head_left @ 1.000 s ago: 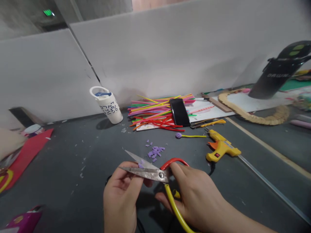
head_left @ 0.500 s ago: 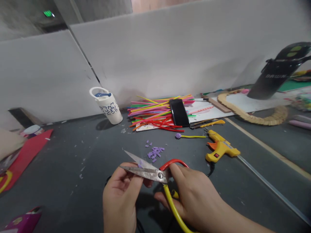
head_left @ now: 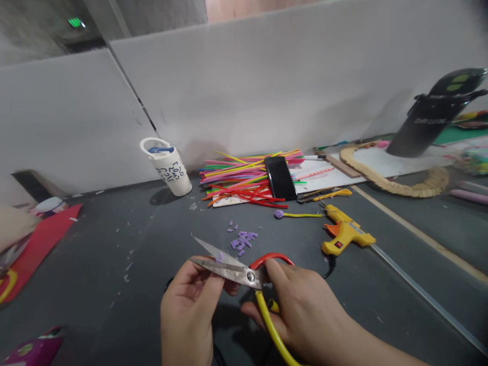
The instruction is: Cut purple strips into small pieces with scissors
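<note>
My right hand point(head_left: 301, 300) is wrapped around the scissors point(head_left: 232, 273), which have one red handle and one yellow handle. Their blades stand apart and point left. My left hand point(head_left: 192, 305) is closed just under the blades, thumb and fingers pinching a thin purple strip point(head_left: 220, 257) whose tip shows between the two blades. Most of that strip is hidden by the fingers and the lower blade. Short purple cut pieces point(head_left: 243, 241) lie in a small heap just beyond the scissors. Farther back lies a yellow stem with a purple ball point(head_left: 279, 214) at one end.
A yellow glue gun point(head_left: 348, 231) with a long clear glue stick lies right. Behind are colourful strips point(head_left: 232, 178), a black phone point(head_left: 280, 178) and a white cup point(head_left: 171, 170). A black bottle point(head_left: 423, 124) stands back right. Red sheet point(head_left: 46, 244) lies left.
Almost nothing differs. The view has shifted very slightly; both hands, the scissors and the purple strip keep the same positions relative to each other.
</note>
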`<state>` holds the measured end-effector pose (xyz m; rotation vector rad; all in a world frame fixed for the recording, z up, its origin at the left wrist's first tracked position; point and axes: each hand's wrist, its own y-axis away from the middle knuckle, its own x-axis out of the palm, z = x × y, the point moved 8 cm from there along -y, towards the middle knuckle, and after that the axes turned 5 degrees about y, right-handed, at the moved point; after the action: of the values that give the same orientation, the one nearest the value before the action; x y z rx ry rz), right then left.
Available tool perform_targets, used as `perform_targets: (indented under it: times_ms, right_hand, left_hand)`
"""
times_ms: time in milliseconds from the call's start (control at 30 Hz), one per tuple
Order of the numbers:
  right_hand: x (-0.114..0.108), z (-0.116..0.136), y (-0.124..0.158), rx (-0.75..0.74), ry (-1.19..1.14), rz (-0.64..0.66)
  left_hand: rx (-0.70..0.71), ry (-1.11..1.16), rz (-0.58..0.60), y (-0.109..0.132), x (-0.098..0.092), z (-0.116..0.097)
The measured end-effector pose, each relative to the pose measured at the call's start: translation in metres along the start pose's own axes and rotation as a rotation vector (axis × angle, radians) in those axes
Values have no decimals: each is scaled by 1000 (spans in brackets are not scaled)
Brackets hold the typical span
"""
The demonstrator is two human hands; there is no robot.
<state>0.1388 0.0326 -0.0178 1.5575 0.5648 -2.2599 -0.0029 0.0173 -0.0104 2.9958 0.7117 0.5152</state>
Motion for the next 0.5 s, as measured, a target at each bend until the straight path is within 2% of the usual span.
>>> perform_targets:
  times_ms: [267,500]
  right_hand:
    - [-1,1,-2,-8,24,-39]
    - [4,-1,1,-1,47,-22]
  left_hand:
    - [-3,2,-9,1,-3,0]
    - [-3,-13,2,-1,-2,1]
